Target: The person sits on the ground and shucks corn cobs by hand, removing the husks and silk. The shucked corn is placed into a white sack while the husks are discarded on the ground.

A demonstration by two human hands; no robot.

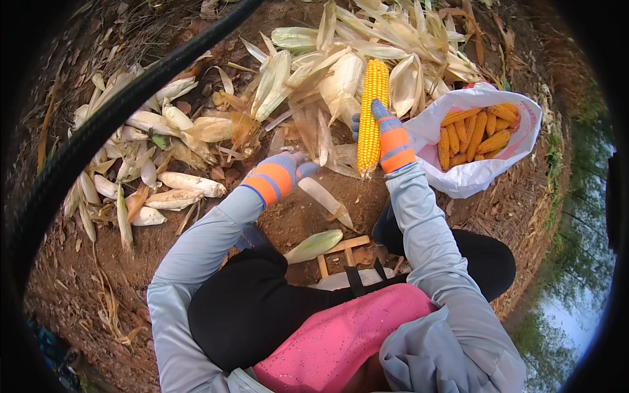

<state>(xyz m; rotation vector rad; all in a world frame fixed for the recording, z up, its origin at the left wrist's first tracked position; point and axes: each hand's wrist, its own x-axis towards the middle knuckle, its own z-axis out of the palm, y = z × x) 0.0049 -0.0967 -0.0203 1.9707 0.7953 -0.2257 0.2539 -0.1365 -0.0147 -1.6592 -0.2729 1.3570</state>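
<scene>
A husked yellow corn cob stands out upright in the picture, and my right hand, in a grey and orange glove, grips its lower half. Just right of that hand, an open white woven sack holds several husked cobs. My left hand, gloved alike, is over the soil with its thumb apart from the fingers; nothing shows in its grasp, though the fingertips are partly hidden. Beneath it and to its right a pale strip of husk lies on the ground.
Unhusked corn ears are heaped at the left. Loose dry husks pile up ahead. Near my legs lie a greenish husk and a small wooden frame. A dark strap or cable crosses the upper left of the view.
</scene>
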